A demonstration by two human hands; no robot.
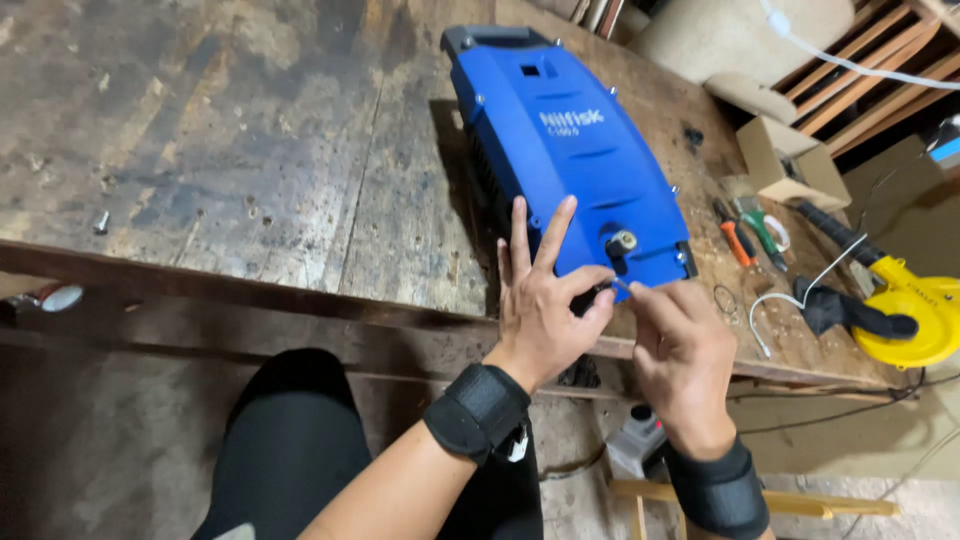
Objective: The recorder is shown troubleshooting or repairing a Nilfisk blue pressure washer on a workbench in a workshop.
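Observation:
A blue plastic machine housing point(570, 150) lies flat on a worn wooden workbench point(250, 150), its near end at the bench's front edge. A metal outlet fitting point(621, 242) sticks up near that end. My left hand point(545, 300) rests against the housing's near corner, fingers spread, thumb and a finger pinching toward a small part. My right hand point(680, 335) meets it from the right, fingertips pinched on a small thin metal piece point(620, 287) between both hands. Both wrists wear black wraps.
On the bench to the right lie orange and green-handled pliers point(750, 235), a small cardboard box point(790, 160), a yellow blower with black handle point(900, 300), a white wire point(790, 295). A loose screw point(101, 220) sits far left. My black-clad knee point(290, 430) is under the bench.

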